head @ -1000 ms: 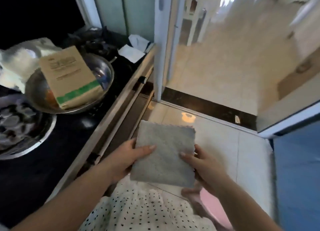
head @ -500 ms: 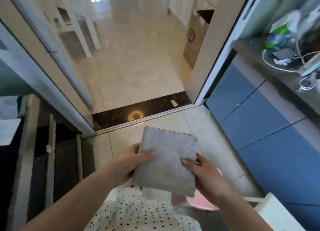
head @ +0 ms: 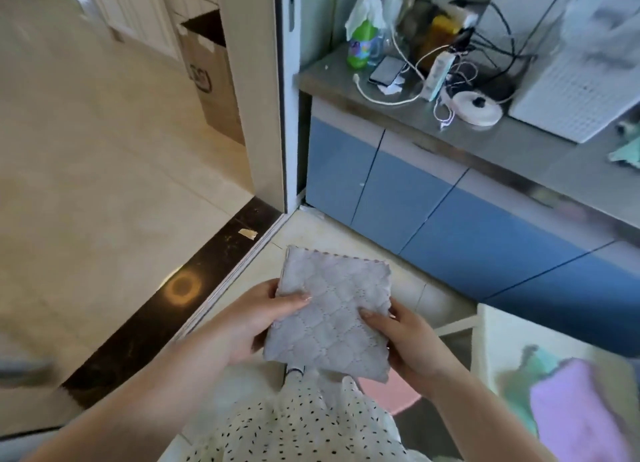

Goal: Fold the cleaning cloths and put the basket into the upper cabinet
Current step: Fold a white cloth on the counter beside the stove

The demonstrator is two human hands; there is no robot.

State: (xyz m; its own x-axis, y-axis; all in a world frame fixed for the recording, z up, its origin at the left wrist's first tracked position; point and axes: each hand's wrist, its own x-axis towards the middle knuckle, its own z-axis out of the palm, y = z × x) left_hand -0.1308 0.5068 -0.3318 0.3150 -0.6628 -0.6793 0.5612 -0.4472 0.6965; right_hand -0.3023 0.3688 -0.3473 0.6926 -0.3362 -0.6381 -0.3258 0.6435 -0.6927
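Folded grey cloth [head: 330, 314] pinched between left hand [head: 254, 318], right hand [head: 407, 342]

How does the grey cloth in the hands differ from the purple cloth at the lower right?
The grey cloth is held in the air, pinched by the left hand and the right hand; the purple cloth lies untouched in a pale container. The grey cloth shows a sharp quilted pattern and scalloped edges; the purple cloth is blurred, so its texture cannot be told. Both look like soft cleaning cloths.
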